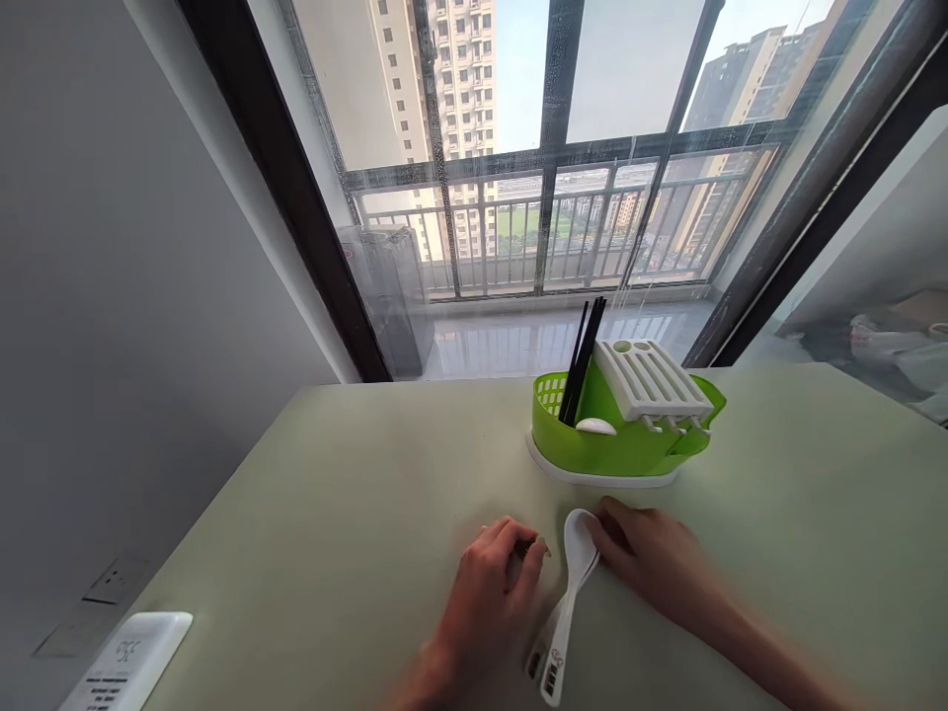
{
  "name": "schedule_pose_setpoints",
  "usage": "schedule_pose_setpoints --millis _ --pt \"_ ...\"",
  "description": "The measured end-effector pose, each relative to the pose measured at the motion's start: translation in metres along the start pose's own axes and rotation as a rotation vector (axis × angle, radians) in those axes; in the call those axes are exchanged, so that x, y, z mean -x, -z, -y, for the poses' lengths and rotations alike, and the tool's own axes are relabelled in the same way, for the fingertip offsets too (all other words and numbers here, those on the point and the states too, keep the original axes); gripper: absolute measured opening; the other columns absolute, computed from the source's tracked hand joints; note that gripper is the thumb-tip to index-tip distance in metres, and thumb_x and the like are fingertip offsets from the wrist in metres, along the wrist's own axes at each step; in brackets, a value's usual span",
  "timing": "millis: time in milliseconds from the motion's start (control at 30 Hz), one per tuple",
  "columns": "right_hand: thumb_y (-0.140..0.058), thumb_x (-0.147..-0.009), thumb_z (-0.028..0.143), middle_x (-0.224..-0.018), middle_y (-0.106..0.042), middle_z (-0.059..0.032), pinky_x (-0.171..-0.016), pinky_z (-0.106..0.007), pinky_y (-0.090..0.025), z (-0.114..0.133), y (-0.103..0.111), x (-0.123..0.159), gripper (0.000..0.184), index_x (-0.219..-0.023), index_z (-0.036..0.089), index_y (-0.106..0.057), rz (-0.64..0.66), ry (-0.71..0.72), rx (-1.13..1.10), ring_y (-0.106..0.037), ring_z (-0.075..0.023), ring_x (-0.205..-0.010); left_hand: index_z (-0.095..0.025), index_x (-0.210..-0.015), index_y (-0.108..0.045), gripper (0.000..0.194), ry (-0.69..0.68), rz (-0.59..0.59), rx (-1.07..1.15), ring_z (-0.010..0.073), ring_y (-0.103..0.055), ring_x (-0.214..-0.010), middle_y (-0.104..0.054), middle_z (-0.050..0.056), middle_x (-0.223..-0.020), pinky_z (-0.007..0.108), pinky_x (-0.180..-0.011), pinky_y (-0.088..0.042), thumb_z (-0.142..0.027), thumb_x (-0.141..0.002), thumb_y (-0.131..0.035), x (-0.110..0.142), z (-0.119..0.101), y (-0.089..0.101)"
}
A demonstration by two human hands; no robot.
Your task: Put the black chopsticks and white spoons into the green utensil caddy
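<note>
Thin black chopsticks [585, 365] stood in green plastic caddy [614, 452]. White oval-bowled spoon [578, 553] wasn't: right hand [656, 553] pinched it. Left hand [489, 583] curled, contents unclear.

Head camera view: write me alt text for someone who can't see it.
A person's right hand has its fingers at the bowl end of two overlapping white spoons on a pale table, with the left hand beside them, fingers curled. Beyond stands a green-and-white utensil caddy holding black chopsticks, before large windows.
</note>
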State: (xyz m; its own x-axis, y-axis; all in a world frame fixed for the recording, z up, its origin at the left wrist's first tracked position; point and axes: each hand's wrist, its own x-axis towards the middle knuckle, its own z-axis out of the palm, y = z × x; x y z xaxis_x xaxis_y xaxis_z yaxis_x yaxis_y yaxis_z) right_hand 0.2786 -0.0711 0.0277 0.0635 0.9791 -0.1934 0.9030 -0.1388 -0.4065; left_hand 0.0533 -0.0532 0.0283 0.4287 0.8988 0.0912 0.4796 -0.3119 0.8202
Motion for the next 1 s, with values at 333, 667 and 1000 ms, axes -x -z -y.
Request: schedule_pose_setpoints --millis 333,667,1000 --pt "-0.042 -0.107 0.041 -0.082 -0.077 -0.0038 -0.063 -0.031 -0.028 0.029 0.001 -0.003 0.034 -0.079 0.025 -0.054 -0.010 -0.007 0.017 -0.069 -0.0240 -0.073 -0.020 -0.115 -0.063 0.036 -0.050 0.087 -0.074 0.0270 -0.072 -0.093 -0.077 0.001 -0.083 0.046 -0.100 -0.046 -0.023 -0.081 -0.075 0.003 -0.003 0.001" --pt "-0.037 -0.104 0.052 -0.076 -0.071 -0.0024 -0.062 -0.031 -0.032 0.016 -0.007 -0.003 0.039 -0.078 0.026 -0.051 0.010 0.043 -0.164 -0.062 -0.0216 -0.067 -0.022 -0.114 -0.065 0.040 -0.073 0.077 -0.084 0.0266 -0.073 -0.095 -0.080 -0.002 -0.079 0.043 -0.099 -0.049 -0.017 -0.076 -0.074 0.003 -0.003 0.000" --pt "-0.042 -0.103 0.067 -0.063 -0.062 0.0025 -0.062 -0.030 -0.038 0.005 -0.014 -0.003 0.049 -0.082 0.026 -0.058 0.059 0.141 -0.477 -0.055 -0.0189 -0.061 -0.021 -0.119 -0.065 0.046 -0.066 0.090 -0.076 0.0267 -0.076 -0.091 -0.081 -0.003 -0.077 0.044 -0.100 -0.049 -0.019 -0.075 -0.075 0.002 -0.003 0.002"
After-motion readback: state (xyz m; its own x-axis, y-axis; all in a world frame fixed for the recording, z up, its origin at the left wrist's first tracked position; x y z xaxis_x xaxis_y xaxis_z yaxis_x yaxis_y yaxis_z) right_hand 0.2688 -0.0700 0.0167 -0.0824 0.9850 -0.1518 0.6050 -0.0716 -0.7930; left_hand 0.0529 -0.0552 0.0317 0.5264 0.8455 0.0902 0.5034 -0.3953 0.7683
